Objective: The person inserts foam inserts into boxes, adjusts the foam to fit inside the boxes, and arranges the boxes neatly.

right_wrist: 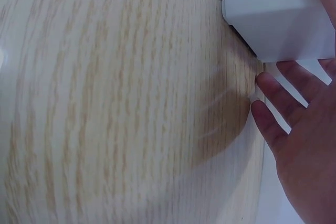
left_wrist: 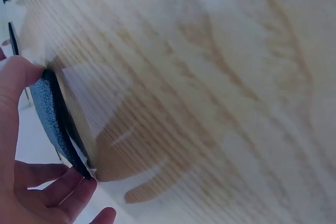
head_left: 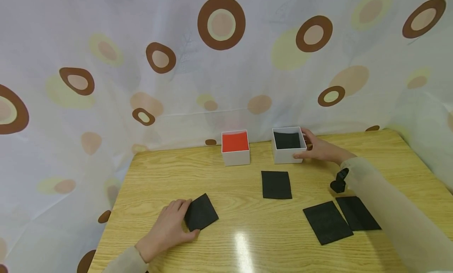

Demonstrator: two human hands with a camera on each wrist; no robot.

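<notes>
Down at the lower left of the frame, the person's left hand (head_left: 170, 227) pinches a black square (head_left: 201, 213) by opposite edges, probably since something that thin gives little else to grab (the left wrist view shows it bowing a bit). Well apart from it, right of centre, the right hand (head_left: 323, 149) grips a white box (head_left: 288, 156) with dark stuff (head_left: 287, 141) inside, thumb in front and fingers behind, likely to steady it. Another box (head_left: 237, 159), red inside, sits just left; three loose black squares (head_left: 277, 185) lie flat below and lower right.
</notes>
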